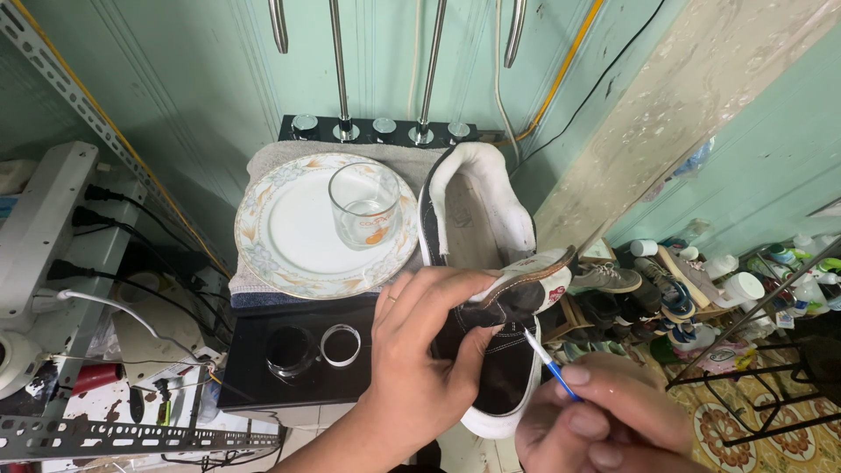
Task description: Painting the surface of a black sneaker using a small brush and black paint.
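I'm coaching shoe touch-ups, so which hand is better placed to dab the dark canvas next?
Probably the right hand: it holds the blue-handled brush with its tip at the shoe. The left hand is gripping the shoe and pulling the tongue back.

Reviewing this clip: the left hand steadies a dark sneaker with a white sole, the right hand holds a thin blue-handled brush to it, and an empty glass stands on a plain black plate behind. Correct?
Not quite. The plate is white with a floral rim, not plain black, as the head view shows. The rest holds: the left hand steadies the dark sneaker, the right hand holds the blue-handled brush to it, and the glass stands on the plate.
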